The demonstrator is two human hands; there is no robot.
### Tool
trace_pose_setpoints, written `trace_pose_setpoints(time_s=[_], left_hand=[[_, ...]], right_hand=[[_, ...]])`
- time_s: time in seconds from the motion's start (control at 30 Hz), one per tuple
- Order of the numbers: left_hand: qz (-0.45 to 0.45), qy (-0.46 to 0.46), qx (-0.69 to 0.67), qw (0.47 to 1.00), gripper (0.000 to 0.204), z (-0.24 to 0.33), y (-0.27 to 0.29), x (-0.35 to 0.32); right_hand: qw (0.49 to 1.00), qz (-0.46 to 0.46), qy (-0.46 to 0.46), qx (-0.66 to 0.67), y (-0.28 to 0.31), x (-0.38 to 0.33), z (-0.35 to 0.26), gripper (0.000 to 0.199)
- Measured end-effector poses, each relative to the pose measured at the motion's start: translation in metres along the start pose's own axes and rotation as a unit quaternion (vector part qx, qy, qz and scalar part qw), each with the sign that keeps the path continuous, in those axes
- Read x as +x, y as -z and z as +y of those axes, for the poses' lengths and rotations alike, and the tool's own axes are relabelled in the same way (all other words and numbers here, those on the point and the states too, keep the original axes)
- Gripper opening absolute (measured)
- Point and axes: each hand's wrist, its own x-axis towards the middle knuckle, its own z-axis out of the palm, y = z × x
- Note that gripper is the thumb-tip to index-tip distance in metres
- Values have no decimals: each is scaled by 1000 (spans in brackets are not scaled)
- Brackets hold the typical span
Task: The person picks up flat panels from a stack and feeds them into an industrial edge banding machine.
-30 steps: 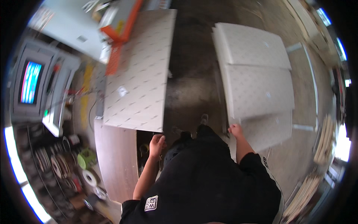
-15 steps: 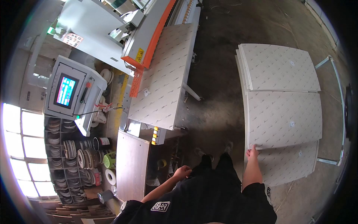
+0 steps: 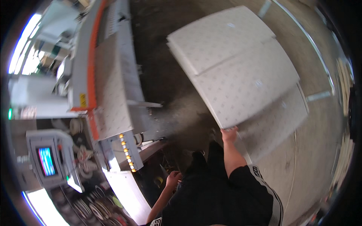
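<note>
My right hand point(image 3: 229, 134) is closed round the near left corner of a pale grey, small-patterned panel point(image 3: 249, 86). That panel lies in the middle of a low stack, slightly raised at the held edge. Beyond it lies a similar panel point(image 3: 222, 41), and another panel point(image 3: 275, 120) shows lower down on the near side. My left hand point(image 3: 173, 180) hangs by my left hip, fingers loosely bent and somewhat apart, with nothing visible in it; blur softens its outline.
To the left runs a long machine with an orange edge point(image 3: 91, 64), another panel point(image 3: 111, 86) lying along it. A strip of yellow rollers point(image 3: 127, 152), a lit control screen point(image 3: 46, 161) and a light board point(image 3: 128, 196) stand nearer. A metal rail point(image 3: 309, 41) borders the stack's right.
My view has turned right, so the machine sits farther left. My right hand now wraps the panel's corner more fully. The panel on the machine lies farther along it, exposing more rollers.
</note>
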Motion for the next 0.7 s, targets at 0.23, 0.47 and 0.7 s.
trace_pose_setpoints(time_s=[0.23,0.47,0.7], left_hand=[[-12,32,59,998,30,13,14,2],[-80,18,86,993,30,27,19,52],[-105,-79,94,987,23,125,-19,105]], right_hand=[[954,-24,-16,299,-13,15,61,59],[861,-124,-178,459,4,43,62,54],[828,-225,-204,471,6,16,77,62]])
